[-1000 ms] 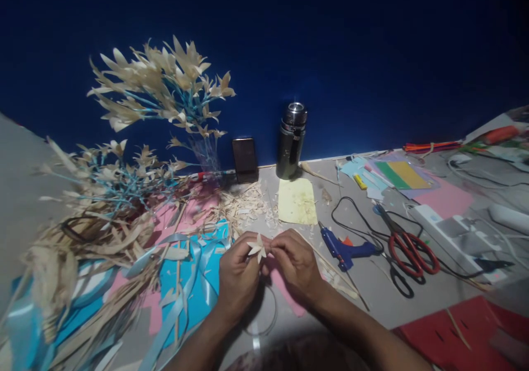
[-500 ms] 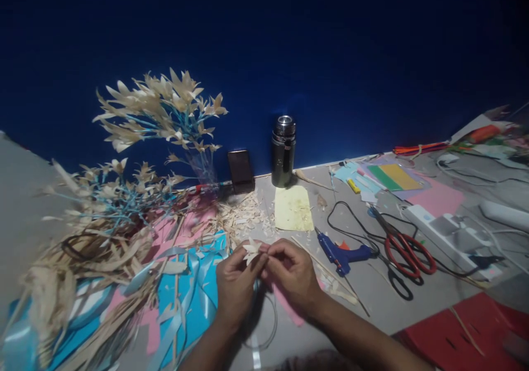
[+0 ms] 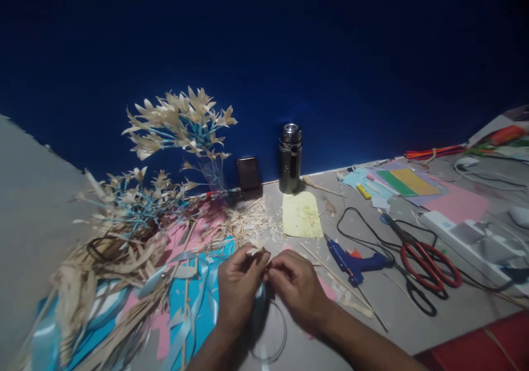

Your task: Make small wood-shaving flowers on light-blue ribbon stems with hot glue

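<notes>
Left hand (image 3: 238,284): closed in a pinch, thumb and fingertips gripping a small pale flower (image 3: 257,245) from the left. The flower is held just above the table (image 3: 289,354), at near centre.

Right hand (image 3: 296,286): closed, fingertips pinched on the base of the same flower and touching the left fingertips.

A blue ribbon (image 3: 198,288) lies near left of the hands. Pale shavings (image 3: 246,222) lie just beyond them. A yellow sheet (image 3: 302,214) lies far of the right hand, with a metal flask (image 3: 290,157) and a phone (image 3: 249,178) against the far wall. A blue glue gun (image 3: 354,259) lies right of the hands, and red scissors (image 3: 425,261) farther right. Leafy branches (image 3: 182,120) stand at far left.
</notes>
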A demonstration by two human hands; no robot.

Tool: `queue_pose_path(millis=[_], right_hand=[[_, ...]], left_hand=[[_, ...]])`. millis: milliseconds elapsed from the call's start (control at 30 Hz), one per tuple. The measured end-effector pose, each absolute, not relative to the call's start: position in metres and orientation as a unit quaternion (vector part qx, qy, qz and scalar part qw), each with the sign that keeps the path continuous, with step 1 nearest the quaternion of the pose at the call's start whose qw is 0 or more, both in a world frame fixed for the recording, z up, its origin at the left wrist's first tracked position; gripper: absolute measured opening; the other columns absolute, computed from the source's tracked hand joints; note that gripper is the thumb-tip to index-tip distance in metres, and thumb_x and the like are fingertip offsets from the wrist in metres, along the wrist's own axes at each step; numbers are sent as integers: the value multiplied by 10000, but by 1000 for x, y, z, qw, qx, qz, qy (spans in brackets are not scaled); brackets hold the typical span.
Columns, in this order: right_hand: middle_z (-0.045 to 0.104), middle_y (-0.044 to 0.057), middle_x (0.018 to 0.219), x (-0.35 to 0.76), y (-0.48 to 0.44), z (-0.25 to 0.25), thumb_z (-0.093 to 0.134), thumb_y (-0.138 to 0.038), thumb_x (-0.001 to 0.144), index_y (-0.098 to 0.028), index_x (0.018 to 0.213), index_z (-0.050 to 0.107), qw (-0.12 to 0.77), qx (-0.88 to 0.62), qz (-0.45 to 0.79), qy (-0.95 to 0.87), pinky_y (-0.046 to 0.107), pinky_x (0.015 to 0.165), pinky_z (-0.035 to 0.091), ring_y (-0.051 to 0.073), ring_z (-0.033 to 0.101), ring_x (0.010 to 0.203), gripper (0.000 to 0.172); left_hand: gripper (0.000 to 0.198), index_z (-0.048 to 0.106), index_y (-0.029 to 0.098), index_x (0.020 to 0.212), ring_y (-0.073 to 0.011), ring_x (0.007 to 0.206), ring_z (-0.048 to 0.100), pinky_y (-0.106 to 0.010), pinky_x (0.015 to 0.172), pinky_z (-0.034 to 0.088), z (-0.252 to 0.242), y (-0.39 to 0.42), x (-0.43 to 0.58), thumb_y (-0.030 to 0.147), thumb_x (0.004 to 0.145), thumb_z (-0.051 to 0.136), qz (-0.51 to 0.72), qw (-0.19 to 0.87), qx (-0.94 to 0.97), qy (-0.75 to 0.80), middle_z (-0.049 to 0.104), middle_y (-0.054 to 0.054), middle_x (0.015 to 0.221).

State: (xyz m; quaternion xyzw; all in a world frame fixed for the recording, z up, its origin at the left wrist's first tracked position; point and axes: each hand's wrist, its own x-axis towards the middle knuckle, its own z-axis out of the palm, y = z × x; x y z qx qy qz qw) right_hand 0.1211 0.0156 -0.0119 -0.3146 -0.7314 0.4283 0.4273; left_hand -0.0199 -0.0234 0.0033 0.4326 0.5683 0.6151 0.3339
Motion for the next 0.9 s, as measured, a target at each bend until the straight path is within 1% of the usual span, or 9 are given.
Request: queue_pose_path(millis=[100, 167, 233, 367, 467, 533, 667, 767, 900], right_hand=[[688, 26, 799, 126, 21, -3, 614, -148, 872, -188, 862, 708, 459, -333, 444, -694, 279, 653, 453, 169, 616, 731, 103], [690, 31, 815, 131, 26, 12, 603, -162, 884, -186, 890, 714, 499, -336, 423, -678, 274, 637, 458, 166, 616, 727, 113], [682, 28, 803, 137, 32, 33, 603, -166, 897, -188, 871, 716, 518, -319, 388, -692, 271, 628, 451, 157, 600, 710, 118], [662, 15, 789, 143, 42, 65, 656, -153, 873, -191, 841, 718, 470, -293, 359, -751, 272, 657, 450, 152, 602, 730, 80], [662, 8, 803, 143, 48, 69, 711, -168, 847, -197, 835, 727, 415, -283, 366, -783, 286, 718, 469, 162, 632, 785, 35], [657, 2, 787, 143, 51, 68, 715, -163, 845, -203, 815, 728, 390, -284, 370, -794, 286, 720, 469, 160, 635, 779, 52], [657, 0, 768, 143, 52, 67, 689, -135, 846, -204, 800, 719, 369, -286, 357, -809, 274, 688, 456, 159, 626, 754, 88], [672, 8, 794, 144, 52, 71, 688, -140, 849, -200, 830, 725, 347, -284, 343, -825, 273, 691, 453, 162, 628, 770, 73], [670, 1, 755, 146, 51, 77, 670, -119, 856, -193, 797, 724, 326, -285, 331, -839, 266, 657, 429, 151, 602, 717, 110]], left_hand=[[188, 698, 183, 742, -114, 524, 504, -243, 525, 410, 2, -25, -21, 327, 855, 742, 608, 287, 444, 593, 579, 37, 604], [193, 683, 190, 709, -118, 525, 509, -246, 529, 411, 2, -25, -21, 303, 856, 733, 605, 248, 463, 599, 580, 37, 596], [188, 672, 196, 687, -130, 563, 536, -251, 559, 424, 3, -25, -21, 266, 853, 727, 599, 213, 497, 591, 599, 29, 616], [142, 699, 207, 710, -144, 610, 576, -260, 599, 438, 8, -25, -19, 199, 852, 698, 582, 154, 556, 574, 650, 12, 659], [147, 707, 214, 712, -145, 605, 586, -256, 595, 440, 12, -24, -19, 181, 854, 685, 573, 131, 570, 574, 659, 13, 652], [125, 718, 219, 728, -150, 614, 601, -257, 600, 450, 13, -24, -19, 174, 842, 696, 574, 124, 570, 574, 672, 9, 666], [85, 751, 227, 793, -175, 679, 652, -266, 631, 478, 10, -22, -20, 161, 827, 709, 584, 131, 569, 564, 719, -14, 737], [106, 762, 230, 812, -172, 682, 655, -263, 639, 481, 8, -22, -19, 149, 836, 698, 581, 148, 577, 554, 722, -13, 738], [114, 772, 241, 843, -170, 692, 654, -262, 650, 485, 8, -23, -19, 144, 826, 715, 589, 158, 573, 547, 731, -10, 754]])
